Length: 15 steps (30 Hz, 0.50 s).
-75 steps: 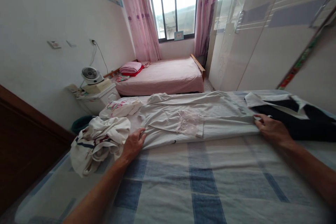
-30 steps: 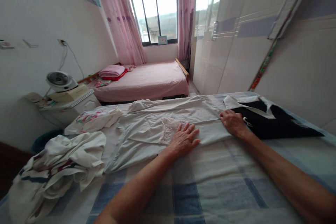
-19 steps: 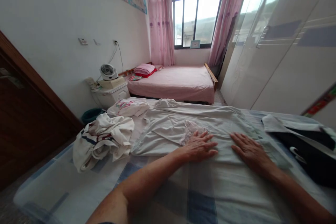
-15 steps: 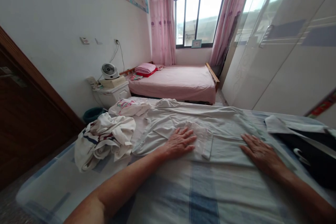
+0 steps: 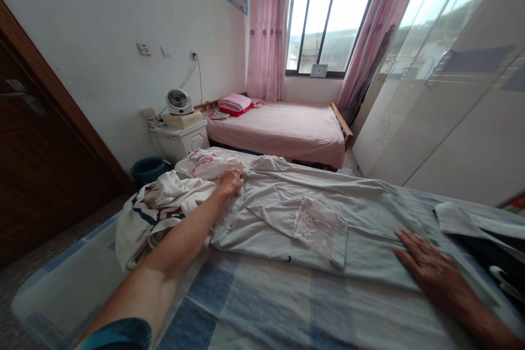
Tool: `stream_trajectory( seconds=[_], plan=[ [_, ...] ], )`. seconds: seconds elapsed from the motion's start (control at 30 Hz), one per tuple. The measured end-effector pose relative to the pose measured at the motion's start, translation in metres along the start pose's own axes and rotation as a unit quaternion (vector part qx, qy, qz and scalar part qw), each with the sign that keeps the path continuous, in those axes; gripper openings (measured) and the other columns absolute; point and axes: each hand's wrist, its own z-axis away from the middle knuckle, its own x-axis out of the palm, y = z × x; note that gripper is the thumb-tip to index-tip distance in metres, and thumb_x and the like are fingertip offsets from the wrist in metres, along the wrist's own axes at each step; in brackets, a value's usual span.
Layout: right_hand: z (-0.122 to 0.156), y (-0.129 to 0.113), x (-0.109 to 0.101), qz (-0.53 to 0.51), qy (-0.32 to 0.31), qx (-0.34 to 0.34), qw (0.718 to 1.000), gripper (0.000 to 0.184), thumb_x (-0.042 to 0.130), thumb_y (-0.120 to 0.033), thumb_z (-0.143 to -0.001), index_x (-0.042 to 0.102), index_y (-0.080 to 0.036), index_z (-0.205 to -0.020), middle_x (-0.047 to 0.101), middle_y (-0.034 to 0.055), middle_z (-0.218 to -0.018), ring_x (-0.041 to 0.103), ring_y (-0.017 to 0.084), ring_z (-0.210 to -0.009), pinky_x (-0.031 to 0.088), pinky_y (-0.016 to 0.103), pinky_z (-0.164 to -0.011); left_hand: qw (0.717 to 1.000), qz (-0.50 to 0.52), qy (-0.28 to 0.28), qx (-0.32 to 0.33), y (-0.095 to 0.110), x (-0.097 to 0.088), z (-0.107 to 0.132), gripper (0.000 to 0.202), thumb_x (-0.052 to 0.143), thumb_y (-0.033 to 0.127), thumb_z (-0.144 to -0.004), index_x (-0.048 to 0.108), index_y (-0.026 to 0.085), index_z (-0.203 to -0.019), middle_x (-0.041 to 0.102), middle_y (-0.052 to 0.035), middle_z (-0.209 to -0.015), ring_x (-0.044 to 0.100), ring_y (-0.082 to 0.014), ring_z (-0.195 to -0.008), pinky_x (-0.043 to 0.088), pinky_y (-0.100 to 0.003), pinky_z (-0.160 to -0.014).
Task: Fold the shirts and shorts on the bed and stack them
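Note:
A pale grey-green garment lies spread across the bed in front of me, a lace-trimmed section folded over its middle. At the garment's far left edge, my left hand is closed, its curled fingers pinching the cloth. My right hand rests flat on the garment's right part, fingers stretched out. Beside my left forearm is a crumpled white garment with dark stripes. Another white garment with a pink print lies just beyond my left hand.
Under the garments is a blue-and-white checked bed cover. A black item with a white strap lies at the right. Beyond stand a pink-covered bed, a nightstand with a fan, a bin and a wardrobe.
My left hand has moved from the lace-trimmed section to the garment's far left edge and closed on it. My right hand stays flat on the cloth. The view has shifted slightly left.

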Motion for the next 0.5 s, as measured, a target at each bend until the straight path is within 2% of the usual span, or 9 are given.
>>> stream_trajectory(
  seconds=[0.13, 0.23, 0.33, 0.43, 0.5],
  plan=[
    [0.001, 0.005, 0.004, 0.02, -0.015, -0.01, 1.0, 0.062, 0.027, -0.052, -0.088, 0.053, -0.014, -0.131, 0.05, 0.0129, -0.138, 0.04, 0.028, -0.131, 0.034, 0.046, -0.107, 0.999, -0.006, 0.008, -0.036, -0.004, 0.006, -0.007, 0.025, 0.045, 0.018, -0.084, 0.066, 0.016, -0.098, 0.067, -0.0133, -0.1, 0.062, -0.0254, -0.096, 0.047, -0.035, -0.081],
    [0.002, 0.003, 0.005, 0.016, -0.023, -0.005, 1.0, 0.062, 0.027, -0.051, -0.089, 0.05, -0.015, -0.133, 0.049, 0.0119, -0.139, 0.039, 0.027, -0.132, 0.032, 0.045, -0.108, 0.999, -0.017, 0.03, -0.02, 0.003, 0.006, -0.001, 0.031, 0.039, 0.015, -0.087, 0.064, 0.012, -0.104, 0.063, -0.0185, -0.108, 0.059, -0.0284, -0.104, 0.046, -0.04, -0.086],
    [0.002, -0.004, -0.002, 0.016, -0.036, 0.009, 0.999, 0.061, 0.027, -0.051, -0.09, 0.05, -0.015, -0.133, 0.048, 0.0122, -0.139, 0.04, 0.026, -0.131, 0.033, 0.045, -0.107, 0.997, -0.016, 0.053, 0.062, 0.016, 0.01, 0.011, 0.037, 0.038, 0.022, -0.09, 0.057, 0.015, -0.121, 0.054, -0.0157, -0.128, 0.047, -0.0267, -0.121, 0.038, -0.041, -0.099],
    [-0.005, -0.011, -0.017, 0.024, -0.051, 0.021, 0.998, 0.059, 0.029, -0.05, -0.089, 0.052, -0.015, -0.131, 0.051, 0.012, -0.136, 0.046, 0.027, -0.127, 0.038, 0.044, -0.103, 0.98, -0.008, 0.006, 0.198, 0.023, 0.017, 0.02, 0.042, 0.045, 0.037, -0.089, 0.052, 0.025, -0.129, 0.048, -0.0061, -0.139, 0.04, -0.0233, -0.129, 0.032, -0.038, -0.106],
    [-0.016, -0.009, -0.03, 0.041, -0.051, 0.021, 0.998, 0.051, 0.032, -0.047, -0.089, 0.059, -0.019, -0.123, 0.059, 0.0103, -0.129, 0.055, 0.026, -0.117, 0.044, 0.042, -0.095, 0.972, -0.002, -0.025, 0.233, 0.022, 0.021, 0.016, 0.039, 0.042, 0.04, -0.091, 0.058, 0.024, -0.122, 0.054, -0.0057, -0.133, 0.047, -0.023, -0.124, 0.036, -0.037, -0.103]
  ],
)
